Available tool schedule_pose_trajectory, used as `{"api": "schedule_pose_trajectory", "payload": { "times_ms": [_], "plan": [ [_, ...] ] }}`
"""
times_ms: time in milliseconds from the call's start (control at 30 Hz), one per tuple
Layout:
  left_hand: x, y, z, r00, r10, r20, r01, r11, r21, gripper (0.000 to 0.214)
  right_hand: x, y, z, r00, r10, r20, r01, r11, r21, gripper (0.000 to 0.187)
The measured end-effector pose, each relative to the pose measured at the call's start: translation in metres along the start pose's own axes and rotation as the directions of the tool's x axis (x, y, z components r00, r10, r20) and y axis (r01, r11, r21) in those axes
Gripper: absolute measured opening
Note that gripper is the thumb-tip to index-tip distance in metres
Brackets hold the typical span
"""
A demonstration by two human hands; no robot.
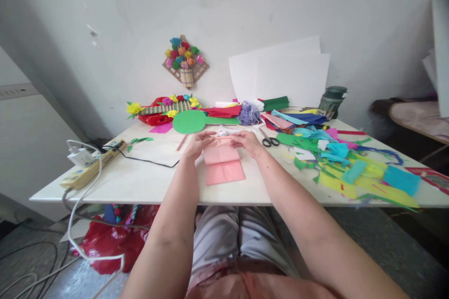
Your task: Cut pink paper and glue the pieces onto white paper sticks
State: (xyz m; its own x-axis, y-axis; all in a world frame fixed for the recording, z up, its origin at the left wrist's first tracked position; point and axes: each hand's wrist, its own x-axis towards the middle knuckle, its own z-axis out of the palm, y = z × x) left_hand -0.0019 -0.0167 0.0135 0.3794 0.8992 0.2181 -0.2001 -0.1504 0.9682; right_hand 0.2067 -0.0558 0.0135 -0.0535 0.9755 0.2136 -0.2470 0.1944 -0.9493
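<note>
A pink sheet of paper (pixel 223 164) lies folded on the white table (pixel 140 182) in front of me. My left hand (pixel 199 145) pinches its far left edge with curled fingers. My right hand (pixel 248 142) pinches the far right edge the same way. Between the two hands the paper's far edge looks rolled around a thin stick. A small white object (pixel 224 131) lies just beyond the fingers.
Scissors (pixel 269 140) lie right of my right hand. Several coloured paper scraps (pixel 343 163) cover the table's right side. A green paper disc (pixel 189 121), paper flowers (pixel 164 108) and purple yarn (pixel 249 113) sit at the back. A power strip (pixel 91 163) with cables is at left.
</note>
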Motion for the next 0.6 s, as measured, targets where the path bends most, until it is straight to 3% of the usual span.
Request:
{"api": "schedule_pose_trajectory", "payload": {
  "times_ms": [367,600],
  "plan": [
    [-0.0011,0.0020,0.0007,0.999,0.033,-0.023,-0.032,0.998,0.060,0.046,-0.0004,-0.0002,0.0018,1.000,0.018,-0.017,-0.018,0.999,-0.031,0.019],
    [-0.0039,0.0075,0.0053,0.999,0.005,-0.047,-0.007,0.999,-0.041,0.049,0.0005,-0.0004,0.0019,0.999,-0.018,-0.047,0.016,0.999,-0.049,0.021]
  ]
}}
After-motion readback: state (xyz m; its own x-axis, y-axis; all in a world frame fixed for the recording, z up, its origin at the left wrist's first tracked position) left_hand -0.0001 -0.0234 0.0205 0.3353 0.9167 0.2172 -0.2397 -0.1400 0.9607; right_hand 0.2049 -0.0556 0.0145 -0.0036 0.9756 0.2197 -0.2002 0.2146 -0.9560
